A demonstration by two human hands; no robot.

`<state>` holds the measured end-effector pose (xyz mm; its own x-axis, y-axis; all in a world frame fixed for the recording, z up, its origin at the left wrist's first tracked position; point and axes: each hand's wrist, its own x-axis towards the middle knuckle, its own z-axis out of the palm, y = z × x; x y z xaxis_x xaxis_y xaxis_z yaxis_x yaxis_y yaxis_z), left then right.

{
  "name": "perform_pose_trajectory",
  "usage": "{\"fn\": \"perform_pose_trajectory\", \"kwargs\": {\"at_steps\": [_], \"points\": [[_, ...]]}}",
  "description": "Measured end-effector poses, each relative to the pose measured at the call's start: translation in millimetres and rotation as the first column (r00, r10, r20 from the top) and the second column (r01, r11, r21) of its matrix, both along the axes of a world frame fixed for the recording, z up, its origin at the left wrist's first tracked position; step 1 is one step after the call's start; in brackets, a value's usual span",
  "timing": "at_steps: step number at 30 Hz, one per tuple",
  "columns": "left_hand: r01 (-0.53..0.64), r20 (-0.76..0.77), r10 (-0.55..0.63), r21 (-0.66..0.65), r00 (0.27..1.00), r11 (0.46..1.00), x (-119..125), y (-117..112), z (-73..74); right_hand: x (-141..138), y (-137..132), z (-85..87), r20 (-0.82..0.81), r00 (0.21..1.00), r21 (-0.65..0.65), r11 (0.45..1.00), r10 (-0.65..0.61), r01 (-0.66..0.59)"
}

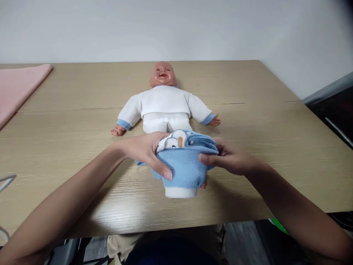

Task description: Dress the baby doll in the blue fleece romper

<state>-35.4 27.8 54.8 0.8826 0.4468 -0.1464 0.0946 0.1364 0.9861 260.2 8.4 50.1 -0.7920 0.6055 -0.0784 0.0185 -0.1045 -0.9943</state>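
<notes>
A baby doll lies face up on the table, its head toward the wall and its arms spread. It wears a white top with blue cuffs and white bottoms. Over its lower legs, my hands hold a bunched blue baby garment with a white band and a white-and-orange animal face patch. My left hand grips its left side, thumb pressed on the front. On the right side, my right hand pinches the gathered edge. The doll's legs are mostly hidden; a bit of foot shows below the cloth.
A folded pink cloth lies at the table's far left. White cable-like loops show at the left edge. The wooden table ends in front of my lap, and a dark object stands beyond its right edge.
</notes>
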Motion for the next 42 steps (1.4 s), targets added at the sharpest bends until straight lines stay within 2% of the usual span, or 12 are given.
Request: {"fn": "perform_pose_trajectory", "kwargs": {"at_steps": [4,11,14,17,19,22,26,28,30,33,38,42], "points": [[-0.023,-0.089,0.018,-0.061,0.996,0.998,-2.1,-0.1,1.8,1.5,1.8,-5.9,-0.001,0.998,0.005,0.998,-0.06,0.06],[-0.174,0.028,0.18,-0.157,0.983,0.972,-7.3,1.2,-18.3,-0.2,1.3,-5.8,0.015,0.998,-0.186,0.981,-0.059,0.06],[-0.181,0.021,0.188,-0.197,0.982,0.964,-8.4,1.1,-22.8,0.4,2.6,-1.7,-0.018,0.997,-0.233,0.969,0.079,-0.081],[-0.16,-0.01,0.16,-0.151,0.987,0.976,-7.0,-0.4,-16.5,1.7,1.6,-1.1,-0.024,0.979,-0.263,0.944,0.201,-0.201],[-0.146,-0.063,0.14,-0.093,0.988,0.985,-5.6,-1.2,-10.3,1.5,-0.2,-4.3,0.001,0.989,-0.221,0.964,0.149,-0.145],[-0.153,-0.116,0.145,-0.065,0.983,0.986,-3.5,-1.4,-3.9,-1.9,-3.8,-11.2,-0.008,1.0,-0.17,0.985,-0.019,0.017],[-0.098,-0.028,0.095,-0.098,0.995,0.99,4.8,-3.9,2.1,-10.4,-8.2,-16.2,-0.038,0.995,-0.227,0.97,-0.096,0.085],[-0.145,-0.074,0.141,-0.052,0.987,0.988,12.5,-8.0,5.4,-14.3,-8.7,-17.9,-0.014,0.986,-0.244,0.957,-0.169,0.16],[-0.26,-0.16,0.26,0.025,0.952,0.965,21.0,-13.0,7.3,-16.5,-8.9,-20.1,0.041,0.956,-0.25,0.924,-0.289,0.29],[-0.349,-0.157,0.368,0.14,0.916,0.927,30.2,-19.7,5.4,-16.2,-14.2,-21.1,0.134,0.903,-0.179,0.886,-0.409,0.428],[-0.285,-0.155,0.348,0.325,0.925,0.902,34.7,-28.1,0.2,-15.6,-52.0,-7.4,0.317,0.817,-0.022,0.857,-0.482,0.514],[-0.202,-0.221,0.407,0.606,0.886,0.77,40.6,-37.4,-0.7,-22.1,-96.2,-2.6,0.347,0.8,-0.026,0.848,-0.489,0.529]]}}
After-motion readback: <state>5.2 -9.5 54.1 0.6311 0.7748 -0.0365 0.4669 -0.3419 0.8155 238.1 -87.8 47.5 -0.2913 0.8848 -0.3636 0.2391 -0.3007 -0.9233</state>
